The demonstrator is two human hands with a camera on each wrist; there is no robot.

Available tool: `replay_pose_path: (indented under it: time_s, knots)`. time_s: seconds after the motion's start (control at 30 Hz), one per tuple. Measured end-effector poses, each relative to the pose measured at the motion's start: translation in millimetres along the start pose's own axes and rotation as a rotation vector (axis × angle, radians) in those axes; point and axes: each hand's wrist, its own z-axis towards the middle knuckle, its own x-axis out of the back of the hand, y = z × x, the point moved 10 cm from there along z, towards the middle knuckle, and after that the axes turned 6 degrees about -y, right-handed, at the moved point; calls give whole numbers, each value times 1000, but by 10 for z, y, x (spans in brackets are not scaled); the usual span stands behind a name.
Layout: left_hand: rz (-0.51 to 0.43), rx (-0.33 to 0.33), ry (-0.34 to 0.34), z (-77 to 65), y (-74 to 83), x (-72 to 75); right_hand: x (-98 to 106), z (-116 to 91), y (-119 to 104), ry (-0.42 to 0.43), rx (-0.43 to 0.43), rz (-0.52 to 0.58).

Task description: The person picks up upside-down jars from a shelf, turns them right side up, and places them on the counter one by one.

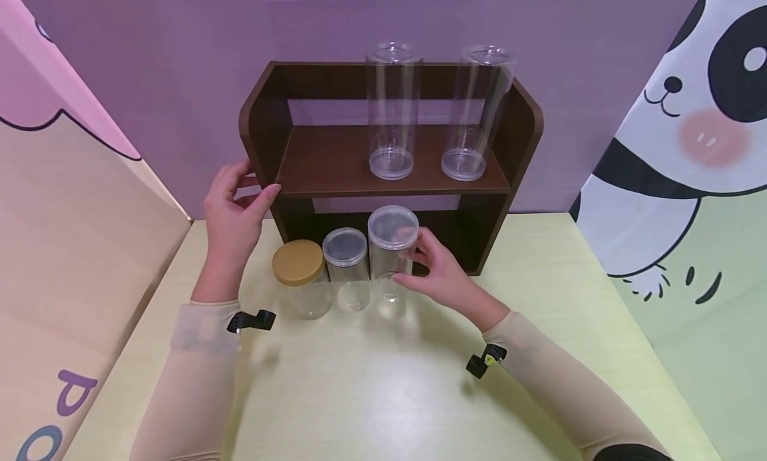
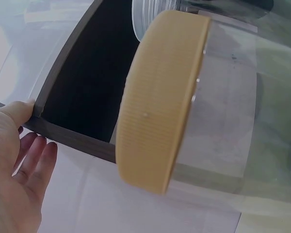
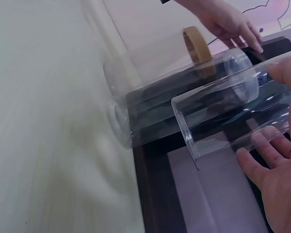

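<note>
My left hand (image 1: 230, 211) grips the left side panel of a dark brown wooden shelf (image 1: 341, 158), thumb on the front edge and fingers on the outer side. My right hand (image 1: 440, 278) holds a tall clear jar (image 1: 383, 271) with a clear lid, upright before the lower compartment. In the right wrist view this jar's base sits farther from the table than its neighbours' bases. Left of it on the table stand a shorter clear jar (image 1: 351, 291) with a clear lid and a wide jar with a tan lid (image 1: 298, 263), which fills much of the left wrist view.
Two tall clear cylinders, one at centre (image 1: 392, 114) and one at right (image 1: 470, 124), stand on the upper shelf board. A purple backdrop (image 1: 180, 61) hangs behind the shelf. Printed panels (image 1: 78, 248) border the pale table (image 1: 359, 394).
</note>
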Motion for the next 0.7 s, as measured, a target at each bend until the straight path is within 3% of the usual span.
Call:
replay_pose_path:
  time_s: [0.43,0.7]
  knots:
    - [-16,4,1,9,-7,-5,-126,-6,469,0,-63,-42]
    - [1,14,-5,-2,-27,-3,-192,-31,629,-16,-94,-75]
